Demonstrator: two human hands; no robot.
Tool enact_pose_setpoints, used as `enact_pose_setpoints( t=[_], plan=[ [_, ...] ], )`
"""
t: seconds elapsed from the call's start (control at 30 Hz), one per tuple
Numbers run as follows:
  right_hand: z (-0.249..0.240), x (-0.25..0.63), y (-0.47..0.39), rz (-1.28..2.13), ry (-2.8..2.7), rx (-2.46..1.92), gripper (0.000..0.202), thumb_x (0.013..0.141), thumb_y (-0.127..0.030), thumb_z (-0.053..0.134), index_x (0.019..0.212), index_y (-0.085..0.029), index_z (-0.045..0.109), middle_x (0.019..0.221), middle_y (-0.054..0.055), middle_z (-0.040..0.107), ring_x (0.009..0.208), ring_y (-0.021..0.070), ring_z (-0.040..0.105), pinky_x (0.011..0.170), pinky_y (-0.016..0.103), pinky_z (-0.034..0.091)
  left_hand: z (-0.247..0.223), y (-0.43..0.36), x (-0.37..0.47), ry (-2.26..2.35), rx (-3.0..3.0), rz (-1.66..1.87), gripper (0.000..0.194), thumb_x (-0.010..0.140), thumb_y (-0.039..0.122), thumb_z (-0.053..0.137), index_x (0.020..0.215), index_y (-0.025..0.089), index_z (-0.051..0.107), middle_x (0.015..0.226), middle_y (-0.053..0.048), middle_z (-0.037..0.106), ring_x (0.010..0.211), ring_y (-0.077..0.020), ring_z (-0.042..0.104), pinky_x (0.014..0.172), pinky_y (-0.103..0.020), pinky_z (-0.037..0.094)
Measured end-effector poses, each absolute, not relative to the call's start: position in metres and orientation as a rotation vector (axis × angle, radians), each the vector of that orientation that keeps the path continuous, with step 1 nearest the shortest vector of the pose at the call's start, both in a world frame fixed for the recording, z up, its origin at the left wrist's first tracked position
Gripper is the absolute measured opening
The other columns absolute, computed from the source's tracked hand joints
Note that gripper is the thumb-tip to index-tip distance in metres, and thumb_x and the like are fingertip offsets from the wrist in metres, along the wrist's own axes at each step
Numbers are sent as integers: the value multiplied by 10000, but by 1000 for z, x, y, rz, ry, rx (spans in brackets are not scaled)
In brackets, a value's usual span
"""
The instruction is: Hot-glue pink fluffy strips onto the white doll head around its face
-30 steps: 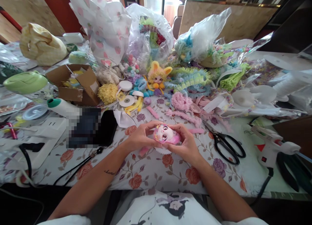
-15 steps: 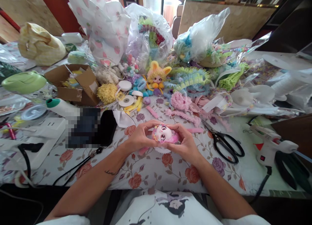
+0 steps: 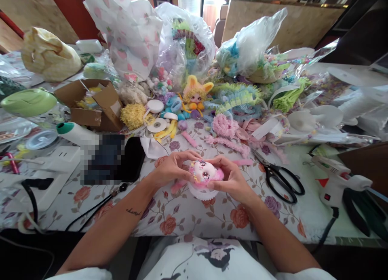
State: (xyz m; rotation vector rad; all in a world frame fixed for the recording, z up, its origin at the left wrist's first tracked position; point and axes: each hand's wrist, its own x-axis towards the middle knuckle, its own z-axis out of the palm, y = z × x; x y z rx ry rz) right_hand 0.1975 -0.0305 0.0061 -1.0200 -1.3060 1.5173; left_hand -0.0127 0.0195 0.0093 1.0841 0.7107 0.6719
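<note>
A small doll (image 3: pixel 203 171) with a pale face, large eyes and pink hair is held between both hands over the flowered cloth. My left hand (image 3: pixel 177 167) grips its left side, fingers curved over the top and thumb near the face. My right hand (image 3: pixel 230 177) grips the pink hair on the other side, thumb below. White frilly trim (image 3: pixel 204 195) shows beneath the head. Pink fuzzy strips (image 3: pixel 226 144) lie behind the hands, and another pink piece shows beside the doll at lower left.
Black scissors (image 3: pixel 280 181) and a white glue gun (image 3: pixel 332 179) lie to the right. Phones (image 3: pixel 133 158), a power strip (image 3: pixel 56 171) and cords are at left. Behind stand a yellow-eared doll (image 3: pixel 194 96), a cardboard box (image 3: pixel 93 106), yarn, ribbons and plastic bags (image 3: pixel 133 37).
The doll's head has turned a little in my hands, its face tilting, and more white trim shows below it. My left forearm has shifted slightly left.
</note>
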Motion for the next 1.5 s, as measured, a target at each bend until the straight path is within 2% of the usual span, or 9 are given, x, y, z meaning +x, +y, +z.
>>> enact_pose_setpoints(
  t=[0.2, 0.4, 0.5, 0.67, 0.8, 0.9, 1.13, 1.3, 1.5],
  plan=[
    [5, 199, -31, 1542, -1262, -1012, 420, 618, -297, 848, 983, -239, 649, 981, 20, 656, 852, 186, 607, 709, 277, 476, 10, 19, -11, 771, 1056, 655, 401, 512, 147, 855, 901, 165, 759, 1176, -107, 605, 707, -136, 623, 499, -187, 500],
    [6, 197, -32, 1585, -1291, -953, 439, 597, -268, 850, 991, -233, 660, 977, 27, 650, 851, 188, 598, 716, 280, 471, 2, 28, -22, 673, 1065, 568, 310, 572, 227, 852, 870, 171, 783, 1132, -118, 637, 863, -202, 632, 710, -268, 549],
    [6, 196, -33, 1632, -1264, -918, 442, 601, -249, 846, 1004, -235, 663, 941, 15, 643, 816, 168, 590, 691, 261, 463, -1, 30, -25, 644, 1068, 570, 250, 612, 238, 838, 848, 175, 786, 1106, -114, 644, 874, -195, 632, 763, -280, 534],
    [2, 196, -33, 1690, -1205, -909, 458, 591, -231, 852, 1008, -228, 662, 913, 7, 645, 780, 155, 585, 664, 250, 462, -1, 28, -21, 619, 999, 573, 185, 652, 227, 817, 824, 164, 788, 1066, -112, 640, 819, -175, 639, 706, -256, 548],
    [0, 196, -31, 1689, -1186, -892, 442, 591, -229, 858, 991, -229, 670, 901, 3, 661, 768, 146, 591, 661, 242, 464, -1, 25, -20, 653, 929, 574, 205, 624, 220, 829, 814, 157, 787, 1076, -118, 626, 767, -160, 637, 514, -171, 515],
    [2, 195, -31, 1695, -1166, -830, 427, 597, -206, 853, 982, -234, 671, 895, -1, 668, 765, 143, 600, 670, 241, 476, -2, 25, -19, 631, 877, 571, 207, 628, 238, 823, 818, 162, 787, 1083, -114, 619, 710, -135, 629, 439, -140, 477],
    [2, 197, -29, 1770, -1143, -722, 480, 551, -221, 879, 991, -213, 686, 884, 11, 675, 748, 141, 607, 662, 236, 487, -1, 22, -10, 547, 736, 597, 95, 635, 121, 797, 727, 133, 774, 904, -56, 627, 651, -113, 619, 518, -166, 517],
    [-1, 197, -29, 1785, -1116, -655, 494, 534, -237, 893, 982, -221, 686, 895, 10, 687, 762, 145, 619, 664, 233, 494, -3, 19, -6, 524, 694, 620, 103, 615, 85, 801, 695, 134, 758, 918, -39, 633, 720, -126, 631, 609, -197, 528],
    [-1, 194, -28, 1687, -1126, -765, 431, 599, -239, 861, 980, -230, 660, 946, 8, 675, 793, 148, 627, 664, 235, 500, 6, 14, -3, 661, 695, 691, 132, 707, 229, 779, 807, 153, 740, 831, -42, 677, 658, -123, 622, 594, -208, 494]
  ],
)
